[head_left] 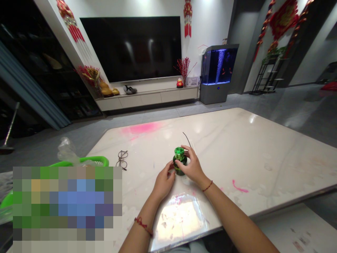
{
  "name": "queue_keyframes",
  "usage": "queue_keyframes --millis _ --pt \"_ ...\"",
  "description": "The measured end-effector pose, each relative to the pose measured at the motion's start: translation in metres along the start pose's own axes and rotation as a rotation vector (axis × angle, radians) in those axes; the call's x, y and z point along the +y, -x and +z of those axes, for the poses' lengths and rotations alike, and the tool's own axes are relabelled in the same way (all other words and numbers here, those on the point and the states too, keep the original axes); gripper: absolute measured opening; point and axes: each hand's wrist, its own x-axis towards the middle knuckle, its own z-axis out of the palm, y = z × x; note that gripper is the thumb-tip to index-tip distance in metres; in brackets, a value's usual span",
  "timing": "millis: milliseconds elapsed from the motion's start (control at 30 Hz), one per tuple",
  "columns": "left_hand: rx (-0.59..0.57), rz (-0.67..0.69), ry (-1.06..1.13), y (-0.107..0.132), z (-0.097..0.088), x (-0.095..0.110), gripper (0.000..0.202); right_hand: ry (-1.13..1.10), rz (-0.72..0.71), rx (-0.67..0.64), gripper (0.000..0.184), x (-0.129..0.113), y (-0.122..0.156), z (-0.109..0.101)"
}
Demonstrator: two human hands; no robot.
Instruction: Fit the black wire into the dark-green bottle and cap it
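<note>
Green metallic round canister (179, 161) stands near the middle of the white marble tabletop (237, 147), held steady between the right hand (192, 165), fingers pressed together over its right side, and the left hand (163, 181), fingers curled against its left.

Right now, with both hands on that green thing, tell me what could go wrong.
The green cylindrical object is rounded, so if the left hand or right hand slips, it could roll across the glossy white tabletop. The thin black wire just behind it might snag. The eyeglasses nearby could get knocked.
</note>
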Motion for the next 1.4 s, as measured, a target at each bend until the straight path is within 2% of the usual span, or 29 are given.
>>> queue_keyframes --millis 233,433,733,967,1200,1400 --pt "0.002 -0.013 0.003 -0.0005 0.0001 0.0011 0.046 -0.011 -0.017 -0.017 0.049 0.0002 0.0008 -0.0012" --pt "-0.005 -0.011 0.014 -0.0007 -0.0002 0.0008 0.047 -0.071 0.023 -0.033 0.056 0.0021 0.0014 -0.0023" --pt "-0.003 -0.010 0.048 -0.0019 0.0005 -0.0011 0.045 -0.122 0.032 -0.089 0.049 0.0021 -0.0018 -0.0055" --pt "0.011 -0.020 0.016 -0.0009 -0.0001 0.0022 0.043 -0.081 0.117 -0.066 0.056 0.0003 -0.0014 -0.0016" --pt "-0.001 -0.006 0.014 -0.0014 0.0000 0.0017 0.043 -0.046 0.148 -0.027 0.047 0.0028 0.0003 0.0001" --pt "-0.003 -0.001 0.024 -0.0012 0.0001 0.0004 0.044 -0.047 0.078 -0.039 0.041 0.0009 -0.0009 -0.0010"
